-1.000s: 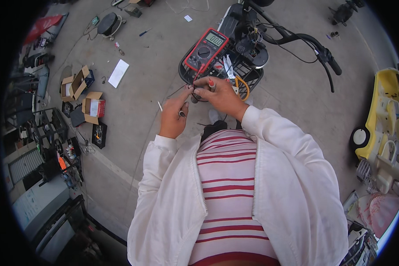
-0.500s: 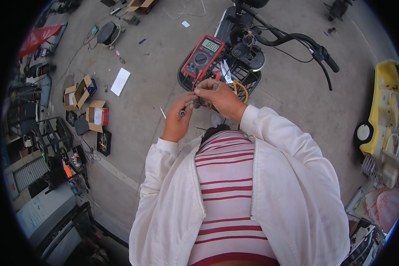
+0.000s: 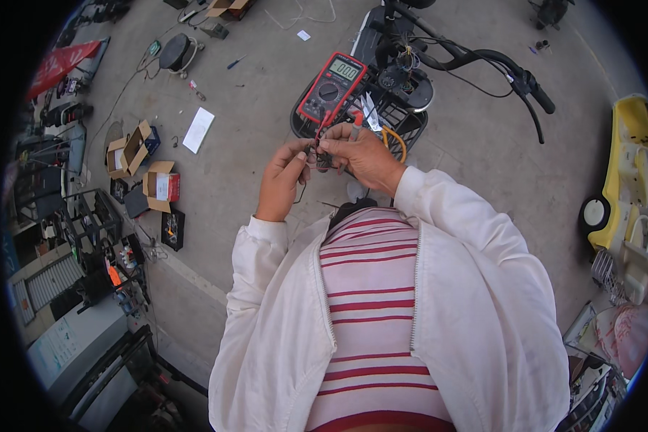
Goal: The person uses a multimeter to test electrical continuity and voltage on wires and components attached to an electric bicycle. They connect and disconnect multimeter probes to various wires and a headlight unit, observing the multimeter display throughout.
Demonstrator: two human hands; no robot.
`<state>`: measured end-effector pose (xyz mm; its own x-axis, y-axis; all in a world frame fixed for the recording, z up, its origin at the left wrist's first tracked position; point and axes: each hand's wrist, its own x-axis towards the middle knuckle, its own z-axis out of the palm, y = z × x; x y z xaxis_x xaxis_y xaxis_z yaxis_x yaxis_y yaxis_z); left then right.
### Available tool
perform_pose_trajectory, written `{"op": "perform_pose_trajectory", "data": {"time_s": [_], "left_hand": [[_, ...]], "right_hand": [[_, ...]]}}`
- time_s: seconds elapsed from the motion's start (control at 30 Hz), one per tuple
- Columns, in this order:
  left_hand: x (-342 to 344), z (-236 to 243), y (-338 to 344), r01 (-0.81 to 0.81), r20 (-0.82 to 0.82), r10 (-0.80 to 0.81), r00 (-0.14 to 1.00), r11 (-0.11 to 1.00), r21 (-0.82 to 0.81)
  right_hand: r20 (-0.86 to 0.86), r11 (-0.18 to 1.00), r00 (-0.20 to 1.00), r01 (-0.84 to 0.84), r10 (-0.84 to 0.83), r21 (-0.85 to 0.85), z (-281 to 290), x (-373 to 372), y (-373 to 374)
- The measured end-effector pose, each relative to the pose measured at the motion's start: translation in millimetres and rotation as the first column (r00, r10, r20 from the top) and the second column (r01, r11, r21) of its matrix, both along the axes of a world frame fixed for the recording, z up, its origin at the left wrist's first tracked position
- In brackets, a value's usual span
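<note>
My left hand (image 3: 284, 177) and my right hand (image 3: 369, 158) meet in front of my chest. Both have their fingers closed around a small dark connector with thin wires (image 3: 322, 158), partly covered by the fingertips. My right hand also grips a red test probe (image 3: 357, 125), its coloured end sticking up past the fingers. Just beyond lies a red-framed multimeter (image 3: 329, 91) with its display lit, on a black wire basket (image 3: 415, 132). Scissors with silver blades (image 3: 371, 112) and yellow-orange handles rest in the basket, right of the meter.
The basket belongs to a bike with black handlebars (image 3: 475, 56) and loose wires. Open cardboard boxes (image 3: 131, 149) and a white sheet (image 3: 199, 130) lie on the floor to the left. Further out stand a round stool (image 3: 176, 52) and a yellow vehicle body (image 3: 619, 180).
My left hand has turned, and its fingertips now pinch nearer my right fingers. A dark round end that showed by its thumb is out of sight. The right hand has barely moved.
</note>
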<state>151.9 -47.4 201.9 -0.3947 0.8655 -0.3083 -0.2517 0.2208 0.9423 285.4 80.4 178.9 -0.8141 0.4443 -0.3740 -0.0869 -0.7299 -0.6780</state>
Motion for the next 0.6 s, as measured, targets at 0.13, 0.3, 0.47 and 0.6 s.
{"op": "perform_pose_trajectory", "data": {"time_s": [0.13, 0.3, 0.47, 0.6], "left_hand": [[-1, 2, 0, -0.024, 0.086, 0.022, 0.996, 0.999, 0.026], [-2, 5, 2, -0.022, 0.106, 0.025, 0.994, 0.999, -0.031], [-5, 5, 1, 0.026, 0.075, -0.022, 0.997, 0.998, -0.062], [-5, 8, 2, 0.076, 0.068, -0.071, 0.995, 0.994, -0.078]], "right_hand": [[0.030, 0.999, 1.000, -0.003, 0.004, -0.035, 7, 0, -2], [0.048, 1.000, 0.999, -0.018, 0.018, -0.010, 7, 0, -1], [0.052, 1.000, 0.998, -0.019, 0.019, 0.009, 8, 1, -2], [0.076, 0.998, 0.996, -0.043, 0.040, 0.044, 13, 3, -2]]}}
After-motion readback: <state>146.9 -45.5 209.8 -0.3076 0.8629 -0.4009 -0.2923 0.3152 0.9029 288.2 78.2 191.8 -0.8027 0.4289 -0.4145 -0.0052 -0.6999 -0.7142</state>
